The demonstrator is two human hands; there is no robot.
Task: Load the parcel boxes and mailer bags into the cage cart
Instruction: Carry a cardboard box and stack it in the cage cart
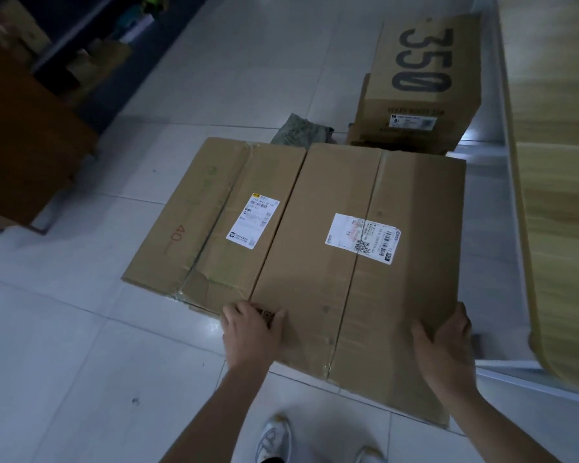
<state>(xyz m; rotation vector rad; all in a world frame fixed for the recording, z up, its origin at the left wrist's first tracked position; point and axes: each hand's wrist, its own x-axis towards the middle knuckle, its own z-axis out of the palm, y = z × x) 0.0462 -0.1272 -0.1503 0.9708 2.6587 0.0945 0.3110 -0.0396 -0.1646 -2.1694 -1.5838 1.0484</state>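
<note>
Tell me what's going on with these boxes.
A person stands over a large cardboard box on the tiled floor, left hand holding its near left corner and right hand gripping its near right edge. Another labelled box lies against its left side. Behind them sit a box printed 350 and a grey mailer bag.

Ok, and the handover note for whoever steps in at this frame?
Hands: the left hand grips the big box at its near left corner, and the right hand grips its right edge.
Things: the left box lies beside it on the floor. The 350 box sits on a lower box behind. The mailer bag is on the floor behind the big box.
Done: nothing seen loaded, and no cart is plainly in view.
Left: load the big box, then the other three boxes and the bag.
</note>
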